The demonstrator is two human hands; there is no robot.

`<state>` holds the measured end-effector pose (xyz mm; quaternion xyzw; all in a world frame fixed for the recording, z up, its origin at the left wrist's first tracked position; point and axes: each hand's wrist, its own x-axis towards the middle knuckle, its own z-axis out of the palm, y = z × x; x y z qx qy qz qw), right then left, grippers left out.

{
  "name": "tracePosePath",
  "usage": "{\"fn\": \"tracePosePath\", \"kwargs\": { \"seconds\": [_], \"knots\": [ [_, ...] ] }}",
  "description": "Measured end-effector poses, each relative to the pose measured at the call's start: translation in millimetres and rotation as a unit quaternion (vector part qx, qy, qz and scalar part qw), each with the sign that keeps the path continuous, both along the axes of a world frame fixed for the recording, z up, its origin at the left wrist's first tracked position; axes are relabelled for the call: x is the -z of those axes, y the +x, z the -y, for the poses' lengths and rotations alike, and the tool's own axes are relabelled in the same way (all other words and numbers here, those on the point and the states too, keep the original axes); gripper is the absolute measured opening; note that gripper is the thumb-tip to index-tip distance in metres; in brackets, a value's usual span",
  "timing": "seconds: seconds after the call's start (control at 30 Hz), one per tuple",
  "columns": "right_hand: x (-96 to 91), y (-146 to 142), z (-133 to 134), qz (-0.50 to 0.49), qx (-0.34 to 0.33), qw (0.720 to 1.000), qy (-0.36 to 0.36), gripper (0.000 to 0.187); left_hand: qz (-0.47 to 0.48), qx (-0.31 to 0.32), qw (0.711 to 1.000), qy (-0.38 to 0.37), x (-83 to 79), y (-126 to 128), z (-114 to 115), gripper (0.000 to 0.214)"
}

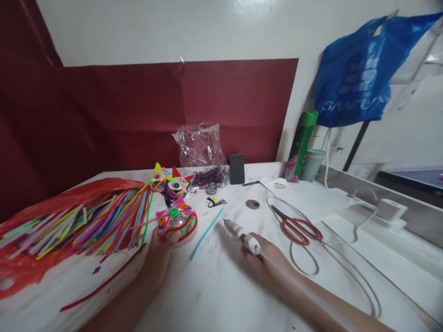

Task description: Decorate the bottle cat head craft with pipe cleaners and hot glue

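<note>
My left hand [162, 251] is closed around a small clear ornament [183, 222] trimmed with pink, red, green and orange pipe cleaners. A pink strip sticks out from its left side. In my right hand [263, 258] is a white glue gun [238, 233], its nozzle angled up and to the left, apart from the ornament. Between the hands a light blue pipe cleaner [206, 234] lies on the white table [207, 295]. Behind the ornament sit two more decorated pieces, a yellow-eared one [159, 180] and a red-eared one [177, 186].
Many coloured pipe cleaners [93, 221] spread over a red plastic bag [34, 272] at left. Orange-handled scissors [297, 228] and a looping cord [360, 272] lie at right. Farther back are a phone [236, 169], a clear bag [200, 145], a green can [302, 143] and a cup [312, 165].
</note>
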<state>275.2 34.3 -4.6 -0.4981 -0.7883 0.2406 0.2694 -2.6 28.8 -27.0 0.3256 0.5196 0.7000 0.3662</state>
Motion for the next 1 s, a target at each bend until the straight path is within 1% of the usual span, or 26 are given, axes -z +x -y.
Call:
{"fn": "tracePosePath", "kwargs": {
  "seconds": [0.03, 0.13, 0.2, 0.27, 0.37, 0.5, 0.57, 0.7, 0.8, 0.9, 0.93, 1.0],
  "knots": [
    [3.4, 0.4, -4.5, 0.048, 0.005, 0.999, 0.019, 0.008, 0.003, 0.002, 1.000, 0.004, 1.1, -0.5, -0.7, 0.060],
    [11.9, -2.3, -12.3, 0.159, 0.013, 0.984, 0.080, 0.013, 0.022, 0.001, 1.000, 0.011, 2.3, -0.3, -2.2, 0.058],
    [15.3, -6.5, -14.3, 0.194, 0.008, 0.974, 0.117, 0.011, 0.031, -0.006, 0.999, 0.015, 2.0, 0.0, -2.9, 0.056],
    [17.2, -10.9, -16.9, 0.211, 0.016, 0.968, 0.133, 0.011, 0.039, -0.001, 0.999, 0.024, 1.4, -0.3, -3.2, 0.055],
    [18.2, -16.0, -26.7, 0.219, 0.056, 0.966, 0.127, 0.015, 0.050, 0.022, 0.998, 0.039, -0.1, -1.1, -2.8, 0.057],
    [17.1, -22.1, -49.1, 0.219, 0.121, 0.964, 0.085, 0.024, 0.066, 0.014, 0.997, 0.032, -4.0, -1.0, -0.8, 0.058],
    [15.7, -25.7, -58.0, 0.221, 0.134, 0.964, 0.068, 0.027, 0.075, 0.020, 0.996, 0.036, -6.2, -0.7, 0.1, 0.058],
    [10.9, -29.7, -60.4, 0.229, 0.119, 0.964, 0.069, 0.028, 0.102, 0.076, 0.989, 0.069, -7.5, -2.7, -1.8, 0.064],
    [4.9, -24.9, -56.1, 0.235, 0.086, 0.965, 0.080, 0.027, 0.125, 0.085, 0.987, 0.062, -4.9, -7.4, -6.0, 0.067],
    [-2.8, -14.9, -58.1, 0.181, 0.059, 0.974, 0.120, 0.017, 0.113, 0.106, 0.987, 0.032, -2.3, -13.0, -7.1, 0.068],
    [-5.6, -11.6, -60.6, 0.160, 0.061, 0.976, 0.134, 0.017, 0.103, 0.118, 0.987, 0.020, -1.9, -14.6, -6.3, 0.069],
    [-11.5, -6.0, -67.6, 0.133, 0.085, 0.975, 0.157, 0.027, 0.086, 0.134, 0.987, 0.013, -2.3, -16.6, -3.2, 0.074]
  ]
}}
